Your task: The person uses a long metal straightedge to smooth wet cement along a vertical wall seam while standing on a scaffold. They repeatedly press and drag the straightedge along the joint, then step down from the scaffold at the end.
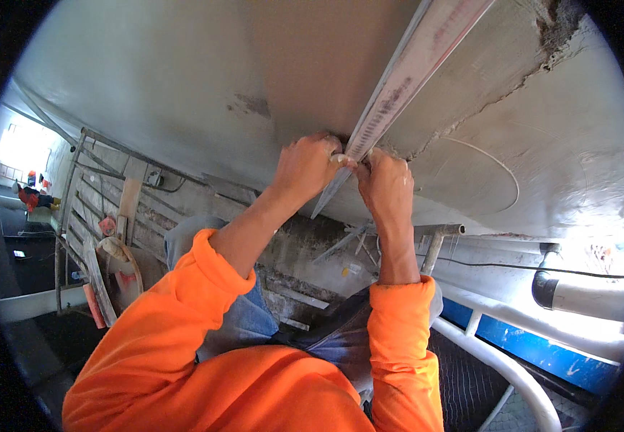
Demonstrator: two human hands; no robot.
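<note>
Both my hands reach up to a long flat metal straightedge (405,75) pressed against a smooth grey plastered surface (182,86). My left hand (306,167) grips its lower end from the left, fingers curled around the edge. Beside it, my right hand (385,183) closes on the same end from the right. The straightedge runs up and right to the picture's top edge. Its pointed lower tip pokes out below my hands. Orange sleeves cover both forearms.
Rough broken plaster (542,50) lies right of the straightedge. A thin wire loop (499,169) hangs there. Below are white scaffold rails (499,363), a metal tube (438,237), a grey pipe elbow (549,284) and a metal frame (82,209) at left. A person in orange stands far left (35,196).
</note>
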